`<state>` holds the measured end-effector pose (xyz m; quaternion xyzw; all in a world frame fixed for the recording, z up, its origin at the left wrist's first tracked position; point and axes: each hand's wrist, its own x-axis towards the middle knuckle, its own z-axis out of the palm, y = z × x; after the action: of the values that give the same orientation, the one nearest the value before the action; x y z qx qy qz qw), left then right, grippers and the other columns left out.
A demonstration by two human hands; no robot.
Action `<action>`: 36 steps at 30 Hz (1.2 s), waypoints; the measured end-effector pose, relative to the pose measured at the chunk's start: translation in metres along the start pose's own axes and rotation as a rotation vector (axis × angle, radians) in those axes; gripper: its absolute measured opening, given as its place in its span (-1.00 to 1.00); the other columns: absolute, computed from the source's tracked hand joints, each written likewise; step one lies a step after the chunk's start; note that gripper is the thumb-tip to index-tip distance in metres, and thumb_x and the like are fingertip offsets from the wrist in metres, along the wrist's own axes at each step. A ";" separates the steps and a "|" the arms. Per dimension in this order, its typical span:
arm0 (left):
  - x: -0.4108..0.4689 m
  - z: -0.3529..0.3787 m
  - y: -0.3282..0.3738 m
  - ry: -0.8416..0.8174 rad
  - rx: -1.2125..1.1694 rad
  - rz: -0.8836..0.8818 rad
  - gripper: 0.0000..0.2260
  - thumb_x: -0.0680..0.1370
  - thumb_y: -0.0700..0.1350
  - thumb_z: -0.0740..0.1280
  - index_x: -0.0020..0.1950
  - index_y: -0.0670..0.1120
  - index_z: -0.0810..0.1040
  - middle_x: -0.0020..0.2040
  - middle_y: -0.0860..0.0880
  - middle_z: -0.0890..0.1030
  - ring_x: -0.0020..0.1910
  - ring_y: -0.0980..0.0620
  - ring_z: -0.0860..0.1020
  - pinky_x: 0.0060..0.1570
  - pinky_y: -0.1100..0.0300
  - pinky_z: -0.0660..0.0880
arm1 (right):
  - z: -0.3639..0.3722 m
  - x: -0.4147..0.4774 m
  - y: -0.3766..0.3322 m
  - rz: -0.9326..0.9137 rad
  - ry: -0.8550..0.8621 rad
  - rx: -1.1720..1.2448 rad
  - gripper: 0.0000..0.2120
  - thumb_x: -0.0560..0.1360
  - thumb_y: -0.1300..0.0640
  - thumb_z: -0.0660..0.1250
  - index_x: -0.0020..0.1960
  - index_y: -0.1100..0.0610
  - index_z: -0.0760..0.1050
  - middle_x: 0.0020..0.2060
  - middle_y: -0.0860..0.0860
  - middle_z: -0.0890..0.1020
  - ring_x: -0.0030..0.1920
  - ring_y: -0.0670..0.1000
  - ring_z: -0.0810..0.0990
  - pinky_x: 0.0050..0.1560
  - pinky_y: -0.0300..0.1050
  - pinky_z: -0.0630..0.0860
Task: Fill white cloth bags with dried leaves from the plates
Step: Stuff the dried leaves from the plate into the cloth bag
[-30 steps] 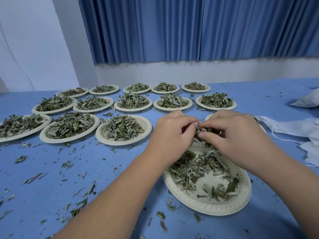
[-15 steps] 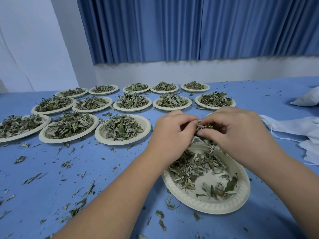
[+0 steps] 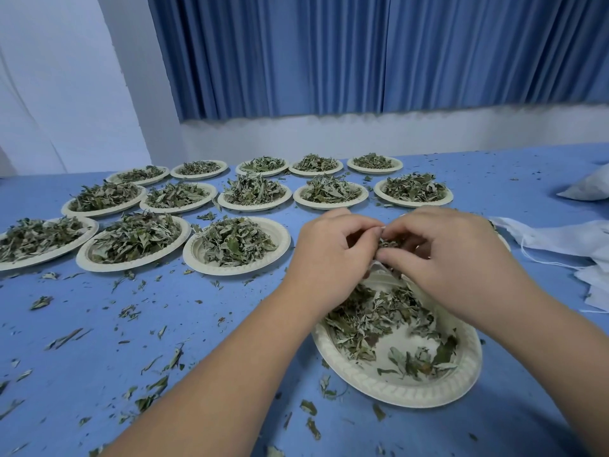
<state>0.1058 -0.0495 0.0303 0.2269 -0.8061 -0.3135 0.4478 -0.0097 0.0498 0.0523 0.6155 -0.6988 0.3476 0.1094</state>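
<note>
My left hand (image 3: 333, 255) and right hand (image 3: 451, 258) pinch dried leaves (image 3: 389, 243) together above the half-emptied plate (image 3: 402, 390) near the table's front edge; thirteen full plates (image 3: 237, 245) wait.

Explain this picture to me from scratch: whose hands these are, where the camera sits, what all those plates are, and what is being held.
There is no machine here. A person wears one camera on the head, so you look forward and down along both forearms. The left hand and right hand meet above the near plate, which is partly emptied. Their fingertips pinch a clump of dried leaves; a bit of white cloth shows just under the hands, probably the mouth of a bag, though the hands hide most of it.

The blue table carries rows of full plates heaped with the same leaves, and loose leaf scraps lie scattered across it. At the right edge lie empty white cloth bags, and farther back one stuffed bag.
</note>
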 end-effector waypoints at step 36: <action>-0.001 0.001 0.004 0.120 -0.053 0.038 -0.89 0.51 -0.19 0.40 -0.10 -0.06 0.72 -0.18 0.08 0.64 -0.16 0.20 0.56 -0.15 0.27 0.49 | 0.002 0.002 0.002 0.006 0.134 0.056 -0.92 0.37 0.06 0.48 -0.15 -0.07 0.69 -0.29 -0.09 0.55 -0.11 0.01 0.46 -0.12 -0.19 0.27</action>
<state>0.1052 -0.0455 0.0319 0.2182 -0.7733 -0.3121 0.5070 -0.0110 0.0468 0.0513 0.5916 -0.6818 0.4078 0.1373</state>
